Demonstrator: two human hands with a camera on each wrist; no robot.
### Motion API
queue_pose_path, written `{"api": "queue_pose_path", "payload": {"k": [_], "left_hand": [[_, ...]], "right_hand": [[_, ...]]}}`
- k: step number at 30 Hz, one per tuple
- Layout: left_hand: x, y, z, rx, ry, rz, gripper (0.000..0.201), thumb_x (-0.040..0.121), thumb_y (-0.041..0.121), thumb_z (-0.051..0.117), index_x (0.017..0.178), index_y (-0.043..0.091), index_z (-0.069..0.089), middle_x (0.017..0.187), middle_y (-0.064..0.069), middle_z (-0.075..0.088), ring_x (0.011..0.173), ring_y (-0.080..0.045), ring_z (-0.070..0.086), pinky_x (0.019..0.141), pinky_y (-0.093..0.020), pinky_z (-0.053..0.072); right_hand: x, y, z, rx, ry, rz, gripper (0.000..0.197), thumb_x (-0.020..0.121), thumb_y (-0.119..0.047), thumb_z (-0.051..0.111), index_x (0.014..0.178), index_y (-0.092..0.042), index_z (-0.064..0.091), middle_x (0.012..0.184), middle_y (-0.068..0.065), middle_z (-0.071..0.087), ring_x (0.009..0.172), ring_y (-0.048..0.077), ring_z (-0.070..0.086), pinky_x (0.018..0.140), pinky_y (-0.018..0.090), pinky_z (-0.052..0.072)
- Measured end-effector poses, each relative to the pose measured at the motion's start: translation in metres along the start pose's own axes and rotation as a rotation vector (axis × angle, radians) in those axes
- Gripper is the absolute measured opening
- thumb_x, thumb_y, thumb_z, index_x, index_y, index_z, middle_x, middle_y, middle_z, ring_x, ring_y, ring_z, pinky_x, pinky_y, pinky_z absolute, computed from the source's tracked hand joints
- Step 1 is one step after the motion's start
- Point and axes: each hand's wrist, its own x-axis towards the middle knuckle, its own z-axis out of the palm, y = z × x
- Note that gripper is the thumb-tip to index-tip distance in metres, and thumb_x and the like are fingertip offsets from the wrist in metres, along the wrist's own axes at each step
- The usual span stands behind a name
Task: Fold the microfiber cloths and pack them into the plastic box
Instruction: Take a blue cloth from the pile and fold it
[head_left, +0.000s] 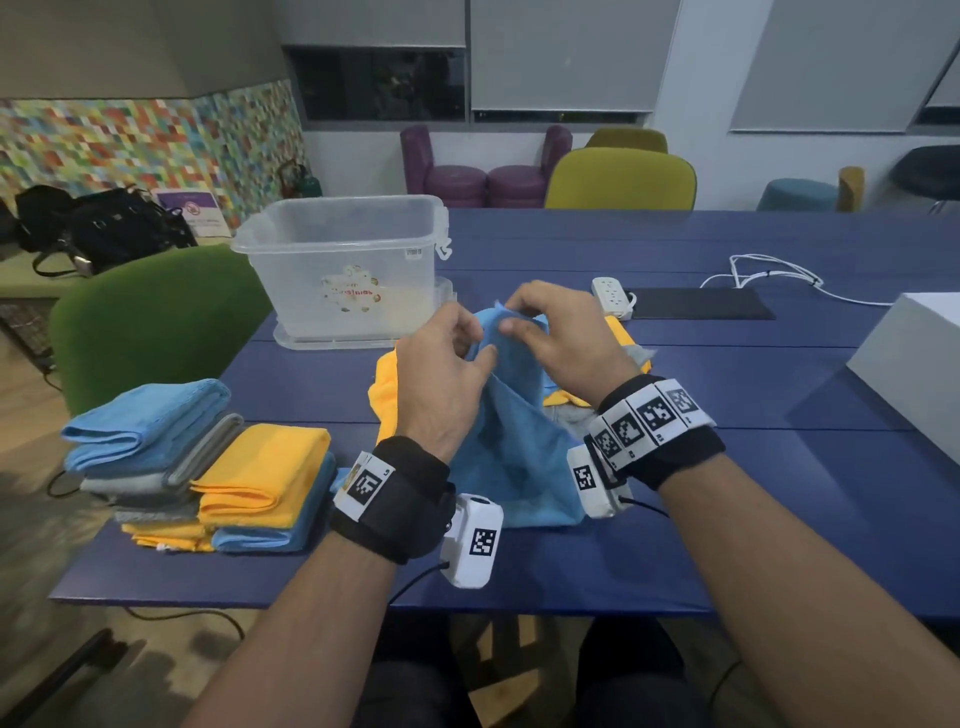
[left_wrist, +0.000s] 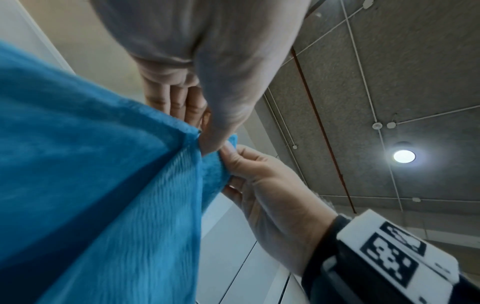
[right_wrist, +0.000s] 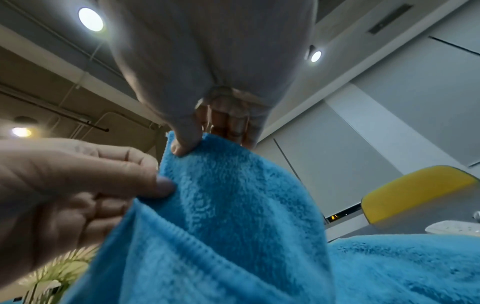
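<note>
A blue microfiber cloth (head_left: 514, 452) hangs lifted off the blue table (head_left: 727, 545). My left hand (head_left: 475, 345) and my right hand (head_left: 511, 317) pinch its top edge close together. In the left wrist view the left thumb presses the blue cloth (left_wrist: 103, 185) at a corner, beside the right hand (left_wrist: 259, 185). From the right wrist camera, the right hand (right_wrist: 205, 137) pinches the blue cloth (right_wrist: 233, 216) and the left hand (right_wrist: 78, 185) pinches it lower left. A clear plastic box (head_left: 343, 260) stands open behind. Folded cloths (head_left: 208, 467) are stacked at the left.
Loose yellow and grey cloths (head_left: 387, 395) lie under the hanging one. A white power strip (head_left: 613, 296), a black mat (head_left: 696, 304) and a white cable (head_left: 769, 273) lie behind my right hand. A white block (head_left: 914, 364) sits at the right edge, a green chair (head_left: 156, 322) at the left.
</note>
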Motion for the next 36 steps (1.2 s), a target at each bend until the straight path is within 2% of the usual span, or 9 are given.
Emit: {"api": "queue_pose_path", "payload": {"k": [3, 7, 12, 18, 20, 24, 27, 32, 36], "left_hand": [[-0.009, -0.001, 0.001, 0.026, 0.018, -0.015, 0.02, 0.078, 0.003, 0.076, 0.088, 0.015, 0.063, 0.079, 0.004, 0.067, 0.07, -0.012, 0.06, 0.072, -0.031, 0.053], [-0.022, -0.004, -0.001, 0.02, 0.02, -0.04, 0.03, 0.076, 0.005, 0.075, 0.096, 0.02, 0.059, 0.076, -0.017, 0.065, 0.061, -0.027, 0.054, 0.06, -0.037, 0.045], [-0.034, -0.004, -0.005, 0.05, 0.022, -0.068, 0.024, 0.076, 0.005, 0.073, 0.094, 0.018, 0.064, 0.079, -0.001, 0.066, 0.067, -0.02, 0.056, 0.059, -0.021, 0.043], [-0.041, -0.013, -0.012, 0.244, -0.098, -0.152, 0.007, 0.079, 0.015, 0.069, 0.082, 0.021, 0.072, 0.067, 0.009, 0.062, 0.066, -0.008, 0.054, 0.054, -0.024, 0.035], [-0.045, -0.018, -0.015, 0.29, -0.152, -0.187, 0.004, 0.079, 0.017, 0.069, 0.076, 0.019, 0.071, 0.062, 0.005, 0.059, 0.063, -0.014, 0.053, 0.053, -0.028, 0.037], [-0.05, -0.034, -0.022, 0.328, -0.21, -0.265, 0.019, 0.08, 0.02, 0.067, 0.063, 0.013, 0.062, 0.054, -0.001, 0.051, 0.06, -0.026, 0.051, 0.053, -0.032, 0.039], [-0.055, -0.043, -0.03, 0.367, -0.346, -0.285, 0.021, 0.084, 0.023, 0.066, 0.065, 0.013, 0.062, 0.056, 0.0, 0.056, 0.061, -0.024, 0.055, 0.055, -0.033, 0.041], [-0.057, -0.056, -0.054, 0.23, -0.53, -0.304, 0.034, 0.087, 0.016, 0.063, 0.057, 0.015, 0.047, 0.056, 0.009, 0.04, 0.056, -0.009, 0.035, 0.056, -0.03, 0.029], [-0.042, -0.059, -0.082, -0.015, -0.542, -0.397, 0.023, 0.093, 0.018, 0.068, 0.075, 0.003, 0.07, 0.071, -0.005, 0.065, 0.069, -0.012, 0.058, 0.064, -0.027, 0.047]], "right_hand": [[0.004, -0.006, -0.008, 0.043, 0.062, 0.009, 0.009, 0.094, -0.019, 0.064, 0.087, -0.014, 0.064, 0.078, -0.008, 0.062, 0.075, 0.012, 0.057, 0.069, 0.03, 0.045], [0.007, -0.013, -0.019, 0.017, 0.12, -0.002, 0.01, 0.096, -0.018, 0.063, 0.087, -0.012, 0.062, 0.077, -0.006, 0.059, 0.071, 0.002, 0.05, 0.066, 0.02, 0.038], [0.009, -0.019, -0.033, 0.003, 0.156, -0.001, 0.01, 0.098, -0.018, 0.061, 0.09, -0.011, 0.061, 0.082, -0.002, 0.061, 0.073, 0.007, 0.05, 0.067, 0.021, 0.039], [0.011, -0.023, -0.048, -0.013, 0.237, 0.007, 0.011, 0.097, -0.018, 0.06, 0.087, -0.019, 0.057, 0.082, -0.005, 0.057, 0.075, 0.011, 0.05, 0.069, 0.025, 0.039], [0.01, -0.025, -0.054, -0.02, 0.273, 0.012, 0.011, 0.098, -0.018, 0.059, 0.087, -0.018, 0.056, 0.082, -0.004, 0.057, 0.076, 0.014, 0.05, 0.069, 0.026, 0.04], [0.006, -0.022, -0.068, -0.021, 0.341, 0.045, 0.015, 0.099, -0.022, 0.058, 0.093, -0.009, 0.061, 0.083, 0.005, 0.063, 0.078, 0.02, 0.055, 0.07, 0.032, 0.044], [0.0, -0.014, -0.079, -0.059, 0.376, 0.111, 0.018, 0.101, -0.029, 0.056, 0.098, -0.012, 0.062, 0.085, 0.0, 0.065, 0.08, 0.018, 0.057, 0.071, 0.035, 0.045], [-0.019, 0.012, -0.098, -0.163, 0.393, 0.266, 0.018, 0.102, -0.033, 0.053, 0.099, -0.017, 0.06, 0.091, -0.002, 0.064, 0.09, 0.02, 0.059, 0.077, 0.037, 0.044], [-0.04, 0.041, -0.101, -0.261, 0.284, 0.498, 0.016, 0.101, -0.035, 0.052, 0.096, -0.021, 0.056, 0.094, 0.005, 0.062, 0.096, 0.029, 0.056, 0.077, 0.035, 0.037]]}}
